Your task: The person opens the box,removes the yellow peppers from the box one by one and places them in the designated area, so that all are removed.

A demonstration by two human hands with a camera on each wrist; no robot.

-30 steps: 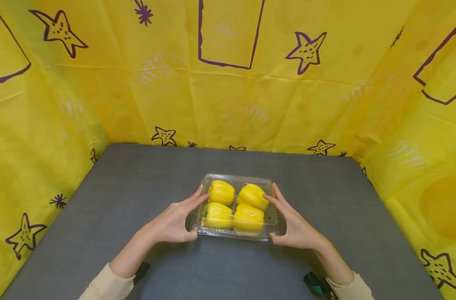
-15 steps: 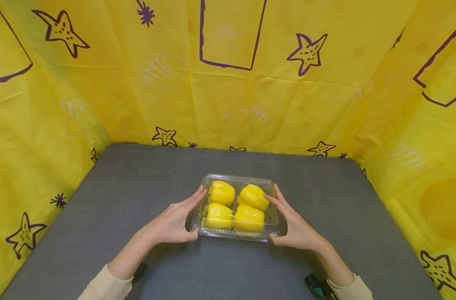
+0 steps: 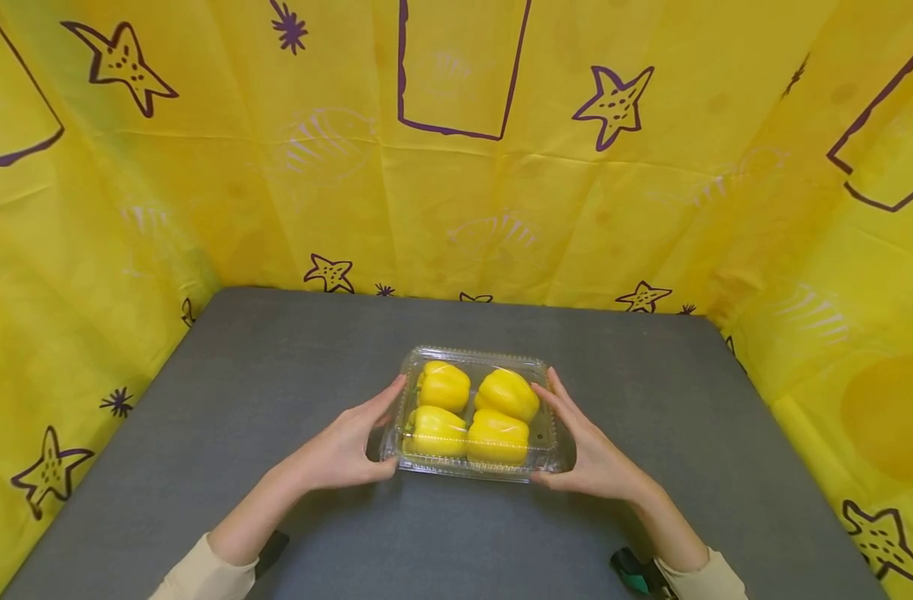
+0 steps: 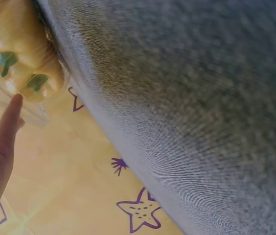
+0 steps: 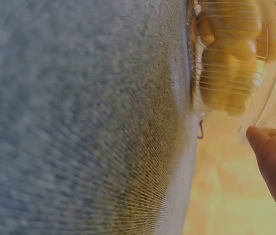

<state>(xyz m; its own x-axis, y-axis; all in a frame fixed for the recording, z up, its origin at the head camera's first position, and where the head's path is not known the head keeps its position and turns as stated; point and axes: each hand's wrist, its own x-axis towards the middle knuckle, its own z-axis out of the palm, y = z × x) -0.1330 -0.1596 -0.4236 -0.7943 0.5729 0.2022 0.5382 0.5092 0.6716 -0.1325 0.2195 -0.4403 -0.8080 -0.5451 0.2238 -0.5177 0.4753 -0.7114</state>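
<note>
A clear plastic clamshell container [image 3: 467, 473], its lid down, sits on the grey table with several yellow bell peppers [image 3: 499, 435] inside. At its left side my left hand [image 3: 343, 446] holds the edge, thumb at the near left corner and fingertips along the left rim. My right hand [image 3: 602, 454] grips the right side, thumb at the near right corner and fingers by the far right edge. Green stems show on the peppers [image 4: 37, 82] in the left wrist view, where the thumb [image 4: 14, 110] meets the rim. In the right wrist view, the thumb [image 5: 258, 137] touches the container's edge.
The grey table [image 3: 456, 542] spreads out on every side of the container. Yellow cloth [image 3: 456, 208] printed with starfish and fish hangs behind it and along both sides. Dark straps [image 3: 630, 571] show near both wrists, by the cream sleeves [image 3: 699, 575].
The left fingertips have slid outward, from over the lid to the left rim. My right fingers and thumb have shifted slightly. The container stays in nearly the same place.
</note>
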